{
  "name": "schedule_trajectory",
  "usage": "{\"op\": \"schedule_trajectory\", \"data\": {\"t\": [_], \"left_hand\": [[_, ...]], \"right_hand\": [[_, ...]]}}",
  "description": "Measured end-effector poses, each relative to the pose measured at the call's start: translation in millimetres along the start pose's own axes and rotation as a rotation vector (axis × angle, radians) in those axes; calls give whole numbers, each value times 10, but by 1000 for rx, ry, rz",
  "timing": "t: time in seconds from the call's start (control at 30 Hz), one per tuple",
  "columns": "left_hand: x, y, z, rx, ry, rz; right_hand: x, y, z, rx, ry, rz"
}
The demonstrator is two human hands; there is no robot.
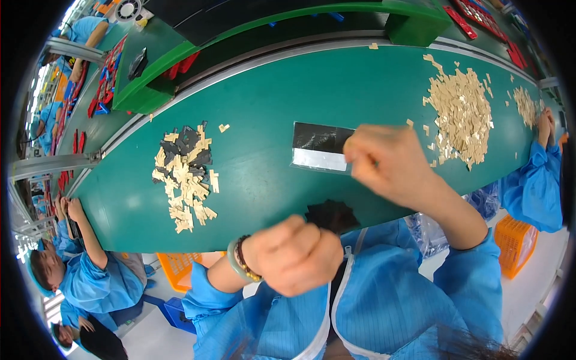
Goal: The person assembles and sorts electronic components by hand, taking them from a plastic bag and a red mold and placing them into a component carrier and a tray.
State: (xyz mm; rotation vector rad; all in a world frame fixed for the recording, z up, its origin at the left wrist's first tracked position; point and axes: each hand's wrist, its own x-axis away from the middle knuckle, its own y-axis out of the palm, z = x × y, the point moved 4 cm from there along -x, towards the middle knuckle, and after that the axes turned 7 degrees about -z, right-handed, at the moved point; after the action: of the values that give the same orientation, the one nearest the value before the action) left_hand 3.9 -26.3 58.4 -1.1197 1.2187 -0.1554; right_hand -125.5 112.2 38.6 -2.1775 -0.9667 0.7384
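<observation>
A flat rectangular sheet (324, 137), black along its far half and white along its near half with a clear margin, lies on the green work surface. Over its right end is my right hand (390, 165), fingers pinched together; whether they grip the sheet or a small piece is hidden. My left hand (297, 255), with bracelets at the wrist, is curled closed at the near edge, and what it holds, if anything, does not show. Just beyond it lies a small heap of black pieces (332, 216), partly covered by the hand.
To the left is a mixed pile of tan and black pieces (183, 174). A larger tan pile (461, 117) lies at the right. A green-edged shelf (288, 24) spans the far side. Orange crates (515, 243) stand below the surface. Other people in blue work at both sides.
</observation>
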Motion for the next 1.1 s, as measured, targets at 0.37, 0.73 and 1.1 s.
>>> {"op": "schedule_trajectory", "data": {"t": [0.37, 0.73, 1.1], "left_hand": [[231, -20, -157, -97, -227, 34], [313, 68, -121, -210, -36, 75], [413, 229, -445, 1108, -1286, 44]], "right_hand": [[78, 48, -473, -43, -229, -145], [103, 178, -416, 44, -183, -29], [110, 139, -518, 389, -342, 101]]}}
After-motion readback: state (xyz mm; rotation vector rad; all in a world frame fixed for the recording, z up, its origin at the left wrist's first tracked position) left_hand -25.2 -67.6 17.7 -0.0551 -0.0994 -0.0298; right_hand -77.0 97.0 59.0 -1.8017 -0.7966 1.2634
